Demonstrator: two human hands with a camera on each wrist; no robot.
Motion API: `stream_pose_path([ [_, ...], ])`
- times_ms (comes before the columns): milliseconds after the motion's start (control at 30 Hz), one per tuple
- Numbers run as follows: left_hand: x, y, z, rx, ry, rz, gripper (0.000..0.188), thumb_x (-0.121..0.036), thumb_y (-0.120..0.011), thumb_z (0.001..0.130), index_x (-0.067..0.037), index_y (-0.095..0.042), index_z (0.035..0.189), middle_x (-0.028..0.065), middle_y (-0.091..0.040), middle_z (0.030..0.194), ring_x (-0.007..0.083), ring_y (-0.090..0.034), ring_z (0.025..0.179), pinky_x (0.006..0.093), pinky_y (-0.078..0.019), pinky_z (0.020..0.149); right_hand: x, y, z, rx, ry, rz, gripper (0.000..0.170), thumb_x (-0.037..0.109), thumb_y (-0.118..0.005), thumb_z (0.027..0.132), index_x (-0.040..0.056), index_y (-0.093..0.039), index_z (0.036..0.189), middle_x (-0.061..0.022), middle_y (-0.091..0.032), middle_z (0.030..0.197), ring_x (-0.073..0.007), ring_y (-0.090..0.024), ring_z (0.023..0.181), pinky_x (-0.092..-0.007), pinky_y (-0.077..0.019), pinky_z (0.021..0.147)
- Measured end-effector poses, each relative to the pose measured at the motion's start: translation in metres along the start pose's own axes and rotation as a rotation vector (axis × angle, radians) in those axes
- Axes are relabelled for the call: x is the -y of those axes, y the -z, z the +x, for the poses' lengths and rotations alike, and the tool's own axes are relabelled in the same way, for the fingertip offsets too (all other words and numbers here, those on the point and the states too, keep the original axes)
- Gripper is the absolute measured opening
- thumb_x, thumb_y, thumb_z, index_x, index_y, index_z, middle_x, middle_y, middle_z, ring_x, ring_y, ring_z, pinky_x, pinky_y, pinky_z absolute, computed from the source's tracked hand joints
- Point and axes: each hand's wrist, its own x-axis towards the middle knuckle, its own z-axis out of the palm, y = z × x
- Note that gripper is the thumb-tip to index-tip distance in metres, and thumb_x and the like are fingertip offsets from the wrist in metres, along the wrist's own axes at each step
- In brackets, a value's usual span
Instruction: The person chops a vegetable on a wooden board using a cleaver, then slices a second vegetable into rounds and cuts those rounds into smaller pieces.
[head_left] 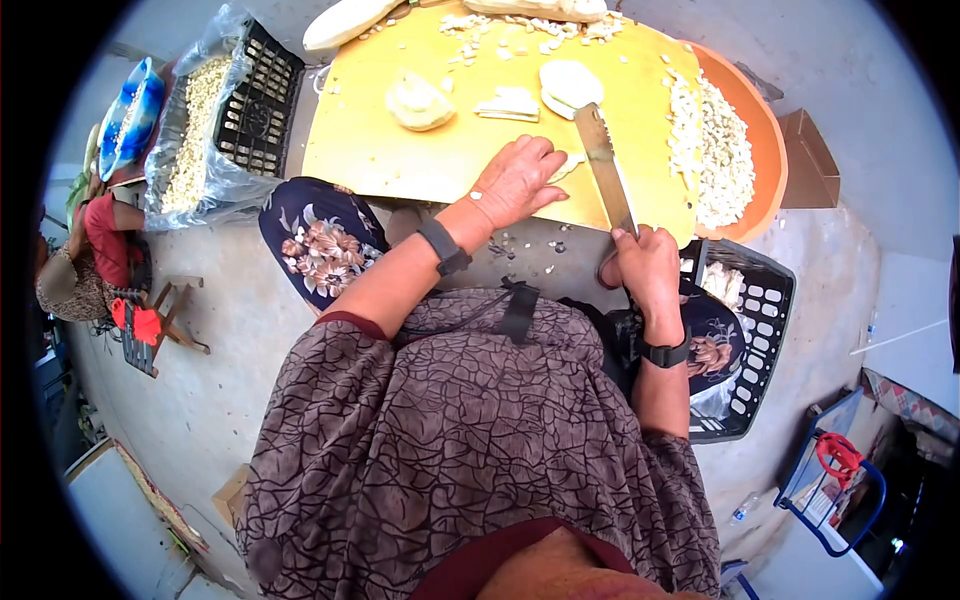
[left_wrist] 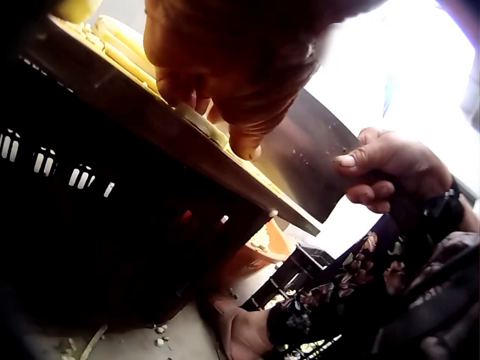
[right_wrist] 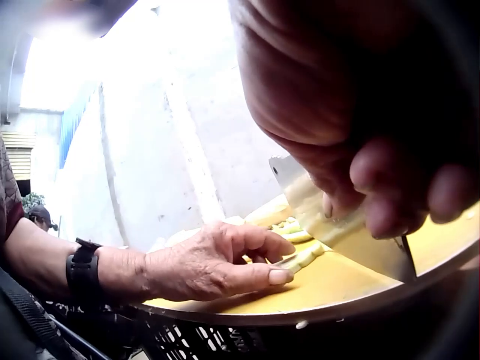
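My left hand (head_left: 515, 182) pinches a small pale green strip (head_left: 568, 168) flat on the yellow board (head_left: 370, 165), close to its near edge. In the right wrist view, the thumb and fingers of that left hand (right_wrist: 217, 262) lie at the end of the strip (right_wrist: 306, 259). My right hand (head_left: 648, 268) grips the handle of a wide-bladed knife (head_left: 606, 168), its blade over the board just right of the strip. Beyond my left hand lie cut sticks (head_left: 508, 104), a rounded pale chunk (head_left: 419, 101) and thick pale slices (head_left: 571, 87).
An orange basin (head_left: 770, 165) of chopped pieces stands at the board's right. At far left are a lined black crate (head_left: 262, 100) of pieces and a blue-white bag (head_left: 130, 118). Another black crate (head_left: 765, 330) stands beside my right knee. A person (head_left: 90, 250) sits by a small stool (head_left: 170, 315).
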Motion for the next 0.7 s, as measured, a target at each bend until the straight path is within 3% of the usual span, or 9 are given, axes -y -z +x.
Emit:
stream_pose_path([
  [167,0.011,0.0,-0.007,-0.013,-0.006,-0.073,0.043,-0.015,-0.073,0.078,-0.006,-0.061,0.118,0.0119,-0.058,0.108,0.0312,-0.054,0.105,0.0413,-0.0446,0.095,-0.002,0.004,0.0,0.014,-0.016,0.009,0.031,0.024,-0.064,0.087,-0.0063,-0.068,0.081,-0.0289,-0.063,0.075,-0.0455,-0.064,0.076,-0.0487,-0.0507,0.072],
  [700,0.008,-0.01,-0.005,-0.061,-0.065,-0.158,0.033,-0.012,-0.071,0.078,-0.006,-0.063,0.11,0.0108,-0.058,0.103,0.0297,-0.056,0.1,0.0397,-0.0455,0.092,0.009,0.009,-0.01,-0.005,0.019,-0.146,0.03,0.025,-0.065,0.086,-0.0037,-0.068,0.078,-0.0266,-0.062,0.07,-0.0447,-0.063,0.071,-0.0489,-0.0503,0.068],
])
